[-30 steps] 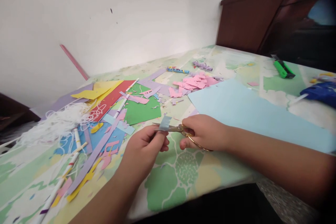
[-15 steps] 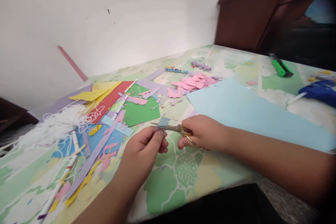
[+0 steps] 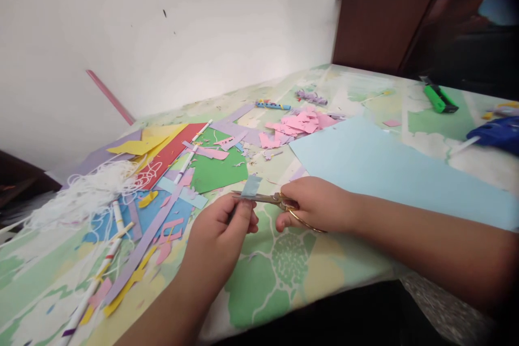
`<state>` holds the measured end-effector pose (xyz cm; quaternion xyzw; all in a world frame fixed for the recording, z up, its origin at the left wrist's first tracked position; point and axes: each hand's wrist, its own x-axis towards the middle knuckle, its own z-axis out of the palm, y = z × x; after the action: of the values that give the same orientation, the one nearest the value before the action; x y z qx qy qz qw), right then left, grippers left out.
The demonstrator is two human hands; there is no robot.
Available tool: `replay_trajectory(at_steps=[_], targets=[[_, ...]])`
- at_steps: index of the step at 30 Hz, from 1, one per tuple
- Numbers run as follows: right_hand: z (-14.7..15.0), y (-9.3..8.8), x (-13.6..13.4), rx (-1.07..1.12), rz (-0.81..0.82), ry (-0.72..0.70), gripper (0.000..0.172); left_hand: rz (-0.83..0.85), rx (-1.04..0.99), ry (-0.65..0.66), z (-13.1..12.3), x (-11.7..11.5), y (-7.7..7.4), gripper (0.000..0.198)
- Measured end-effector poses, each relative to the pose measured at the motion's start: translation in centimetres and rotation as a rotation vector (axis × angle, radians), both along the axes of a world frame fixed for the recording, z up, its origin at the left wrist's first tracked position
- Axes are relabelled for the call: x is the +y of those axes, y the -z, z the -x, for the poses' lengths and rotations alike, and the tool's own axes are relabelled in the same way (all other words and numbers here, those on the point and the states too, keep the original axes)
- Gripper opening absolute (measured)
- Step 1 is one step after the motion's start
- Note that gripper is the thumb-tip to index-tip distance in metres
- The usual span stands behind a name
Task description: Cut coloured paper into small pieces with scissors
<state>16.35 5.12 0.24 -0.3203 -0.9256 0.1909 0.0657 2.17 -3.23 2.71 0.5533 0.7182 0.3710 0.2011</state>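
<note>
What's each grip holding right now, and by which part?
Right grip: scissors, by the gold-coloured handles. Left grip: small blue paper piece, pinched at its near end, which is mostly hidden.

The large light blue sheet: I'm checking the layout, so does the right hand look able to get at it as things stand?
Probably yes: the light blue sheet lies just beyond the right hand, with nothing seen between them. That hand holds scissors, though, so grasping may need them put down.
</note>
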Motion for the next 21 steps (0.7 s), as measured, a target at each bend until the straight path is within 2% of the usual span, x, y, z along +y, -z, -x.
replay_trajectory(at_steps=[6,9,14,21], targets=[[0.03,-0.21,0.06,-0.031,0.006,0.052,0.041,0.093,-0.187,0.060,0.10,0.16,0.25,0.021],[-0.09,-0.22,0.07,-0.036,0.005,0.071,0.042,0.106,-0.241,0.039,0.03,0.28,0.17,0.021],[-0.29,-0.03,-0.10,-0.022,-0.004,0.055,0.046,0.114,-0.097,-0.048,0.20,0.26,-0.31,0.024],[-0.21,-0.16,-0.53,0.007,-0.004,-0.034,0.049,0.063,-0.006,0.010,0.04,0.07,-0.09,0.023]])
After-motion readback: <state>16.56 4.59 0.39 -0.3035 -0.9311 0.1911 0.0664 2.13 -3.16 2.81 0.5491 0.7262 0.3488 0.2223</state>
